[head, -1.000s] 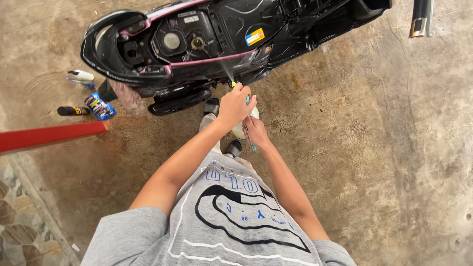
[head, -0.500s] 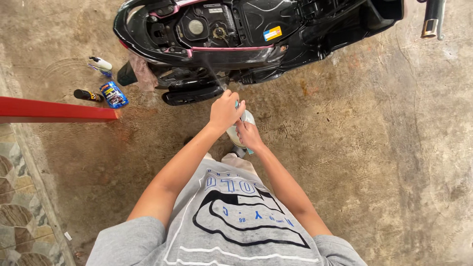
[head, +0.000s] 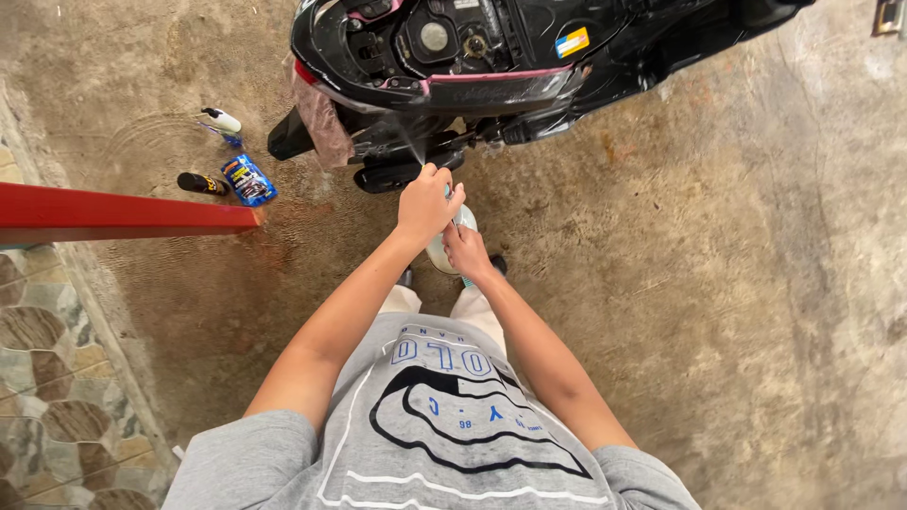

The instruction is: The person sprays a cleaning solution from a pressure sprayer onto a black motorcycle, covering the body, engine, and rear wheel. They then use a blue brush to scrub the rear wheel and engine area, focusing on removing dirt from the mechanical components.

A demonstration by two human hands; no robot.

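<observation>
Standing over a stained, rough concrete floor (head: 737, 312), the person is gripping a pale spray bottle (head: 452, 247) with both hands: left hand (head: 427, 203) closed around the top, right hand (head: 465, 251) wrapped around the body. The bottle is sitting near the black scooter (head: 501, 57) at far centre. Lying at far left are a blue can (head: 248, 179), a dark bottle (head: 202, 183) and a white sprayer (head: 221, 121). A red bar (head: 123, 212) is crossing the left edge above patterned tiles (head: 52, 378).
</observation>
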